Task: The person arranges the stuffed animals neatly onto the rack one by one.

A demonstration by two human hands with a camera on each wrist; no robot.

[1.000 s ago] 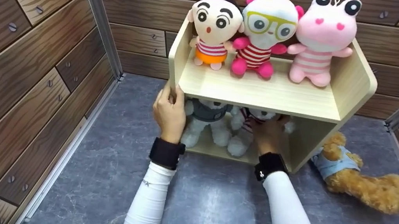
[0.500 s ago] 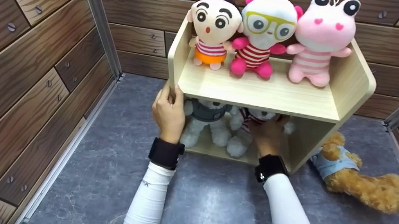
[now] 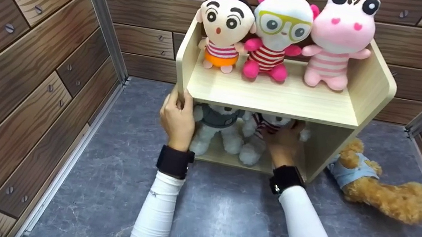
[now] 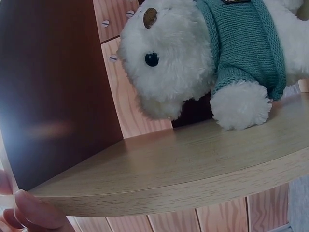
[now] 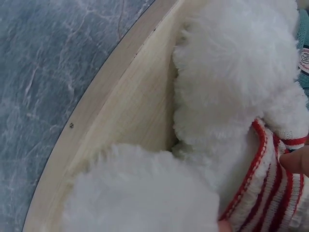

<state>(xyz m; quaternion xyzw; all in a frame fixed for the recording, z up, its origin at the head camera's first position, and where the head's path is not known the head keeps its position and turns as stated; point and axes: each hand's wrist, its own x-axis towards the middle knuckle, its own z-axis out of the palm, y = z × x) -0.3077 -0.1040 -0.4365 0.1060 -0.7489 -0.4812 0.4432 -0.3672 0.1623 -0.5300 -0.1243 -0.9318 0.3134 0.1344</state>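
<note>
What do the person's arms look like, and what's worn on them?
Left sleeve and right sleeve are white and snug, the left bearing a small grey mark near the wrist. Left band and right band, one per wrist, are wide and black. Left grip and right grip are ungloved.

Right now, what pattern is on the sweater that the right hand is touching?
The sweater has red and white stripes, seen best in the right wrist view.

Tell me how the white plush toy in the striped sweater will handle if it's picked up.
The plush toy will probably squash softly, being covered in thick fluffy fur. Its knitted sweater should give the right hand decent grip. Lifted there, its plump legs would likely dangle.
</note>
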